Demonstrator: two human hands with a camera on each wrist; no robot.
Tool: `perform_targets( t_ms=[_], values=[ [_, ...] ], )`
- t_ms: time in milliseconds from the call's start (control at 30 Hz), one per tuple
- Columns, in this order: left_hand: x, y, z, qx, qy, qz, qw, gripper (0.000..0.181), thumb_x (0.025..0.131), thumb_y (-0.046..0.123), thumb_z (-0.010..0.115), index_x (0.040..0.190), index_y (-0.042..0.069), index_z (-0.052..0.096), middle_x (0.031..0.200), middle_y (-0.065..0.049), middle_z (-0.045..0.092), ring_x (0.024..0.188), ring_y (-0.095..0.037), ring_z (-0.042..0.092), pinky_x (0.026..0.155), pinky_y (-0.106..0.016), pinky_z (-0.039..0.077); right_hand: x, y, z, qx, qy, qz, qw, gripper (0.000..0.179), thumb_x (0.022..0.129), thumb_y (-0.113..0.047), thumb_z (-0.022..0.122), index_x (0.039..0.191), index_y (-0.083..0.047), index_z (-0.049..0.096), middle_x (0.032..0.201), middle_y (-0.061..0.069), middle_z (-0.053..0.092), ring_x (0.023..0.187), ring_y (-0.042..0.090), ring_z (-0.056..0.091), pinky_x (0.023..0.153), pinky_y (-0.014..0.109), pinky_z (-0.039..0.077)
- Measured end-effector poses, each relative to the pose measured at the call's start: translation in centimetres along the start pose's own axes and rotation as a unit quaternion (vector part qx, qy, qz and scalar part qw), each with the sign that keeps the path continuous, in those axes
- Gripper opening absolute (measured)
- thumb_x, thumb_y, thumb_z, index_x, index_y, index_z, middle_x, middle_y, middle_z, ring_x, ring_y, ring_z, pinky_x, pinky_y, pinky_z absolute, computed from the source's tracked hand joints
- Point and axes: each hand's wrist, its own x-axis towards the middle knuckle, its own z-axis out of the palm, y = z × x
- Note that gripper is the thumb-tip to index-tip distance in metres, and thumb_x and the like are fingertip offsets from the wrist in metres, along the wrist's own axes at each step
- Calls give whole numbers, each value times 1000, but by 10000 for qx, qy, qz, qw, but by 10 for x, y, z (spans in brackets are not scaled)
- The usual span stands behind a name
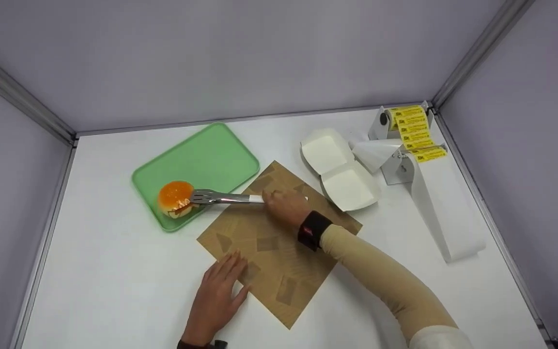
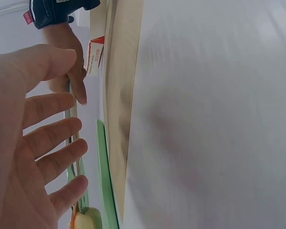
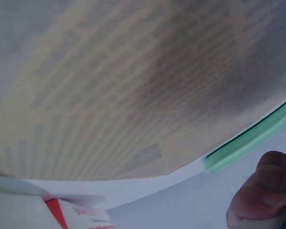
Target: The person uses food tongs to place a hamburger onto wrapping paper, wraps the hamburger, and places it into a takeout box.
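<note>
My right hand (image 1: 286, 207) grips the white handle of metal tongs (image 1: 228, 198), which reach leftward over the brown printed wrapping paper (image 1: 240, 232). Their slotted tips are at the right side of a hamburger (image 1: 175, 195), which has a shiny orange-brown bun and is over the near left corner of the green tray (image 1: 211, 155). Near the paper's lower left edge is my left hand (image 1: 217, 293), holding nothing. The left wrist view shows its fingers (image 2: 57, 133) spread and nearly straight. Only part of the right hand (image 3: 264, 191) appears in the right wrist view.
An opened white clamshell box (image 1: 325, 151) lies to the paper's right. Beyond it at the back right stands a label dispenser (image 1: 395, 167) with a roll of yellow labels (image 1: 410, 128). A long white backing strip (image 1: 443, 208) trails from it across the table.
</note>
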Motion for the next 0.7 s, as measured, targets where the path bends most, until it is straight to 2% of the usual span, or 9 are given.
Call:
perform_targets(
  t_ms=[200,367,533,700],
  values=[
    [-1,-1,-2,-12,-11,-83,10000,58,91,36,76,142,16,59,155,-5,51,145,-25,46,115,-55,40,-11,11,-5,-249,105,69,9996,5,96,-6,57,96,-6,62,71,7,70,54,17,64,42,32,52],
    [-3,-4,-2,-26,160,-29,9999,59,89,35,78,140,14,60,153,-8,52,144,-27,47,115,-56,39,-17,19,-13,-334,199,135,9992,5,96,-7,58,91,-7,59,68,6,67,52,18,62,43,33,51],
    [-4,-5,-1,-49,322,92,9994,60,88,32,79,140,11,60,153,-10,53,143,-30,48,114,-56,40,-29,30,-23,-106,197,244,9995,5,96,-6,62,100,-4,64,70,9,69,54,20,64,45,34,54],
    [-4,-6,-4,-25,373,38,9993,59,88,32,79,140,12,60,153,-10,53,142,-30,49,114,-56,40,-49,45,-32,-306,276,332,9986,10,95,-9,66,103,-2,64,73,10,70,52,18,62,44,33,53]
  ],
)
